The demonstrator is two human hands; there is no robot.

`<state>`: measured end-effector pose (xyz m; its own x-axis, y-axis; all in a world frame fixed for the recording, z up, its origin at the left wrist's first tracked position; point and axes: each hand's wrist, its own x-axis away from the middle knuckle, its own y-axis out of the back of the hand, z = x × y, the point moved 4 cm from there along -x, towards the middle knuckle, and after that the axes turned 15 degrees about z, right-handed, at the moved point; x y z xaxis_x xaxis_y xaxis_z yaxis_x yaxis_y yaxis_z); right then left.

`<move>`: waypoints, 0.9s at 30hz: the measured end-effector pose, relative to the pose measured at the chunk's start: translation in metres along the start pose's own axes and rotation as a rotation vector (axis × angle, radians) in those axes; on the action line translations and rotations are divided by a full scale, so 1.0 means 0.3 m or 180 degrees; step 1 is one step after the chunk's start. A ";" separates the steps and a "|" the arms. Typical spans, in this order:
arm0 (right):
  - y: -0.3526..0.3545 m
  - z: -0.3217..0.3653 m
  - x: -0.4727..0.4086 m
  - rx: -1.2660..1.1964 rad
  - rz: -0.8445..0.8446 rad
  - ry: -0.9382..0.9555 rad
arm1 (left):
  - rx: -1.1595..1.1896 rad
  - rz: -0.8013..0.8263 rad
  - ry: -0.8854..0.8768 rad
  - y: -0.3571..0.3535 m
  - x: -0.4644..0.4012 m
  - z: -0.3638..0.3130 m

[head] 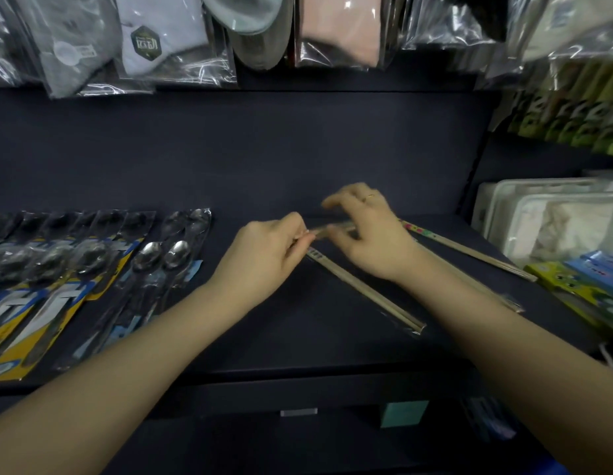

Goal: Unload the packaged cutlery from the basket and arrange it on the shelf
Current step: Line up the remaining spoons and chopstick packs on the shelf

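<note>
A packaged pair of wooden chopsticks [363,292] lies on the dark shelf [298,159] in the middle of the scene, its long axis running diagonally from the far left, under the hands, to the near right, where the clear wrapper ends close to the shelf's front edge. The left hand [264,250] pinches the far end of this pack between thumb and fingertips. The right hand [370,234] hovers over the same end with fingers spread and curled down, a ring on one finger; whether it actually grips the pack or only touches it cannot be told, because the spot between the two hands is blurred and partly covered by the fingers.

Two more chopstick packs [469,250] lie to the right, angled the same way, far left to near right; the nearer one is largely hidden under the right forearm, and the farther one has a coloured printed end.

On the left of the shelf, packaged spoons [161,262] and a row of yellow-and-blue carded cutlery packs [44,279] lie side by side, bowls pointing far; the leftmost are cut off by the frame edge. Bagged socks [150,39] hang above. White trays [551,217] and colourful boxes [579,286] sit at the right, blurred.
</note>
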<state>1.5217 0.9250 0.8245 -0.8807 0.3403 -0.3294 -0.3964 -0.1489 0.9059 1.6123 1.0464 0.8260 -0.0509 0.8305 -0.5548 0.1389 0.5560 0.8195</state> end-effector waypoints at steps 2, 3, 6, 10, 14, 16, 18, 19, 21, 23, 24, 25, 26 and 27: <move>0.024 -0.042 0.037 -0.0767 -0.0170 -0.0639 | -0.0326 -0.0106 -0.0305 -0.011 0.004 -0.046; 0.020 -0.059 0.055 -0.1495 -0.0013 -0.0948 | -0.0470 -0.0147 -0.0445 -0.018 0.003 -0.075; -0.001 -0.080 0.104 -0.3441 0.0371 -0.1370 | -0.0942 -0.0329 -0.0897 -0.052 0.001 -0.180; -0.006 -0.107 0.154 -0.4327 0.0386 -0.1433 | -0.1144 -0.0228 -0.1322 -0.143 0.000 -0.295; 0.002 -0.200 0.176 -0.3891 0.0304 -0.1747 | -0.0523 0.0937 -0.0616 -0.187 -0.046 -0.283; 0.006 -0.258 0.184 -0.3537 0.0244 -0.1973 | -0.0630 0.1646 0.0180 -0.222 -0.054 -0.225; -0.008 -0.300 0.189 -0.3177 0.0310 -0.2146 | -0.0709 0.2227 0.0886 -0.255 -0.047 -0.175; -0.020 -0.315 0.189 -0.2888 0.0383 -0.2187 | -0.0634 0.2409 0.1162 -0.269 -0.043 -0.162; -0.040 -0.324 0.184 -0.2372 0.0498 -0.2143 | -0.0485 0.2590 0.1413 -0.298 -0.041 -0.144; -0.050 -0.316 0.173 -0.2110 0.0512 -0.2071 | -0.0273 0.2657 0.1362 -0.309 -0.048 -0.139; -0.053 -0.312 0.166 -0.1970 0.0516 -0.2051 | -0.0139 0.2672 0.1276 -0.306 -0.053 -0.136; -0.053 -0.308 0.160 -0.1804 0.0535 -0.2048 | -0.0013 0.2681 0.1175 -0.302 -0.060 -0.131; -0.056 -0.307 0.153 -0.1664 0.0551 -0.2044 | 0.0095 0.2690 0.1077 -0.298 -0.066 -0.123; -0.059 -0.305 0.147 -0.1581 0.0560 -0.2036 | 0.0190 0.2713 0.0990 -0.298 -0.073 -0.111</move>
<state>1.4661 0.8576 0.7696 -0.6826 0.7137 0.1570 -0.4669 -0.5912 0.6576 1.5679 0.9797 0.7696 -0.1709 0.9362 0.3070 0.3024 -0.2467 0.9207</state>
